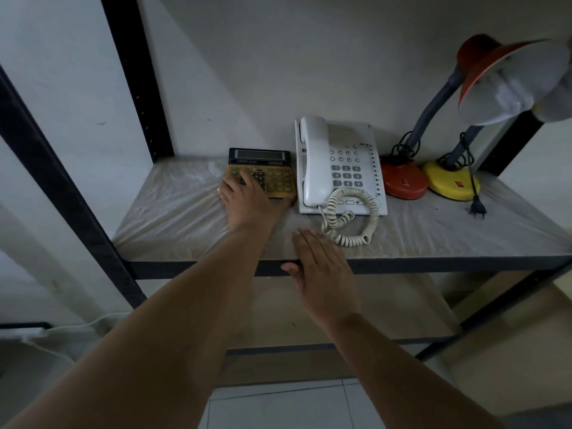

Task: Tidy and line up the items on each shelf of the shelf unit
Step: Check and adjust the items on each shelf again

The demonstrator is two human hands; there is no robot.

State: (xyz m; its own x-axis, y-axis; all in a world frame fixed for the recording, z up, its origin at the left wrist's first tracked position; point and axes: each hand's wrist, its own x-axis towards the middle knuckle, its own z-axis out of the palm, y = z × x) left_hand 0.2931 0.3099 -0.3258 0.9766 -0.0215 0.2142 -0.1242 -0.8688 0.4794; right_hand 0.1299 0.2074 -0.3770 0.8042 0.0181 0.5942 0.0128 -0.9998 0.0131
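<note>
The left hand [247, 199] lies spread across the yellow desk calculator [261, 173], just beside the white corded telephone [339, 165] on the plastic-covered shelf [173, 218]. Slide it until the front edges align. The right hand [318, 261] rests flat, holding nothing.

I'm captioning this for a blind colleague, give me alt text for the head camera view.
A person's left hand rests on a yellow calculator on a shelf, beside a white telephone. Their right hand lies flat, fingers straight, on the shelf's front edge. Two desk lamps stand at right.
</note>
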